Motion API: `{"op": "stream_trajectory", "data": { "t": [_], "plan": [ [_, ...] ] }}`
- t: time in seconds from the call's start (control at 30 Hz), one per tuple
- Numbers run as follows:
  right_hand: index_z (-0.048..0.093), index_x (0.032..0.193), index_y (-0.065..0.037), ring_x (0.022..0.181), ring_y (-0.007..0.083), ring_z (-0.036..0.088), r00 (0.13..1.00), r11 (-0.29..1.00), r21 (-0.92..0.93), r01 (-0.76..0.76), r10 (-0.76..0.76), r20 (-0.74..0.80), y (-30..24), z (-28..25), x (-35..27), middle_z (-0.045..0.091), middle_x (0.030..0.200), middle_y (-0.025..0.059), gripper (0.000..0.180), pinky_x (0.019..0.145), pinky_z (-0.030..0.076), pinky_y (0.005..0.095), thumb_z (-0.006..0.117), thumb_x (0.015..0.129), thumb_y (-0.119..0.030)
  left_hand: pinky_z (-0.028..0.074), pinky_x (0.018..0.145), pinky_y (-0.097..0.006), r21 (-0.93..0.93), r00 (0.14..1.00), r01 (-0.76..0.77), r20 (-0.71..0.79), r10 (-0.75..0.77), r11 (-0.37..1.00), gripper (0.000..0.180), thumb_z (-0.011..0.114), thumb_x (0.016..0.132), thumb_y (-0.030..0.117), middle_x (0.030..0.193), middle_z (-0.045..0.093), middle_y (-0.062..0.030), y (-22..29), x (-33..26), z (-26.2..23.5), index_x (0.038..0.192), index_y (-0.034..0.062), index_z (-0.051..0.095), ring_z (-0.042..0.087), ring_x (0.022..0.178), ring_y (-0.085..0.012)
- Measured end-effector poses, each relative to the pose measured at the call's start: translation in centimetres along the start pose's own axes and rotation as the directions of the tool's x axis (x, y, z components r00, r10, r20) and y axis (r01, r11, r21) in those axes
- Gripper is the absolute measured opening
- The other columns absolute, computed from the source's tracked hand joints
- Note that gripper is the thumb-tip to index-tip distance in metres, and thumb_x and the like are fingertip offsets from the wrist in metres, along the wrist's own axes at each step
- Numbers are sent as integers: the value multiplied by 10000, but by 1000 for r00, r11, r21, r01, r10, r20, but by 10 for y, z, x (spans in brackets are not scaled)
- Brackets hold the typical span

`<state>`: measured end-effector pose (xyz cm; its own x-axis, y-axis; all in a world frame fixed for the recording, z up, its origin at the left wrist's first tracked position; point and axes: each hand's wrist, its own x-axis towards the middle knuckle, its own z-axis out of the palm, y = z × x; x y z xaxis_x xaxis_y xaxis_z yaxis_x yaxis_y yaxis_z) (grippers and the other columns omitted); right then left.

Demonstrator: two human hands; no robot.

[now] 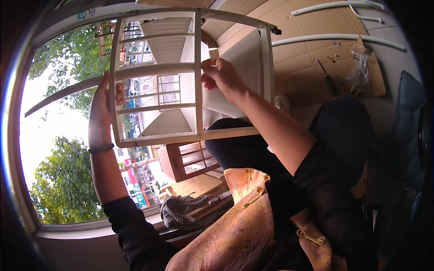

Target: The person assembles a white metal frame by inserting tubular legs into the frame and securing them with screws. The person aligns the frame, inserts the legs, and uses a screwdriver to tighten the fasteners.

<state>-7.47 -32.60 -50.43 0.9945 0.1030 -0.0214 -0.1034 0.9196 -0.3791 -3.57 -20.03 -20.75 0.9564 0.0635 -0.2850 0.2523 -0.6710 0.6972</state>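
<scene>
A white chair frame [198, 106] with slats lies tipped over in front of me, its light seat panel [242, 67] inside the right half. My left hand [113, 97] wraps round the frame's left outer rail, with fingertips showing on the inner side. My right hand [221, 79] reaches into the frame just right of the middle bar. Its fingers are curled and pinched together close to that bar; whatever lies between them is too small to make out. A curved white bar [63, 94] sticks out to the left behind my left hand.
Flattened cardboard [294, 77] covers the floor at right. On it lie curved white tubes [339, 39], a screwdriver [329, 80], small screws [333, 58] and a clear plastic bag [360, 70]. A checked cloth [183, 212] rests by the window sill [77, 231]. A grey-blue cushion [409, 113] stands far right.
</scene>
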Motion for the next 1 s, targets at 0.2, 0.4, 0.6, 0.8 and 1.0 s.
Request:
{"op": "stream_trajectory", "data": {
  "t": [0.2,0.4,0.6,0.8,1.0],
  "plan": [
    [578,930,4,515,109,529,993,992,-54,-114,116,29,-4,-6,2,606,659,69,284,479,440,250,540,928,-277,332,470,-223,19,1000,2,-6,-2,1000,346,492,943,454,698,532,-12,2,0,0,995,113,516,439,513,-72],
    [563,905,4,527,111,527,1000,995,99,-8,10,-24,3,-1,-1,605,674,70,233,492,447,240,558,903,-229,323,471,-216,-6,1000,13,-7,-13,1000,326,515,929,459,695,534,9,-1,0,0,968,136,527,426,507,-63],
    [580,727,-10,464,115,520,994,995,-92,-40,30,-105,4,2,-3,573,580,60,348,440,431,268,498,935,-277,315,473,-212,67,998,1,-58,2,998,334,480,939,480,688,513,32,-4,1,-4,997,154,522,413,508,-43],
    [575,694,-12,449,108,516,985,990,-140,-19,-6,-175,-9,17,-15,558,555,43,516,432,437,268,408,963,-419,300,446,-205,97,998,-32,-53,37,995,337,490,941,466,701,523,19,-4,-7,-7,989,134,522,396,490,-40],
    [584,700,22,408,130,527,998,986,-161,50,-56,-37,-30,59,-49,554,540,71,517,387,441,266,407,980,-375,303,438,-199,227,958,-171,-189,216,959,333,512,941,434,725,553,17,16,-70,-33,1014,110,538,410,503,-34]
  ]
}}
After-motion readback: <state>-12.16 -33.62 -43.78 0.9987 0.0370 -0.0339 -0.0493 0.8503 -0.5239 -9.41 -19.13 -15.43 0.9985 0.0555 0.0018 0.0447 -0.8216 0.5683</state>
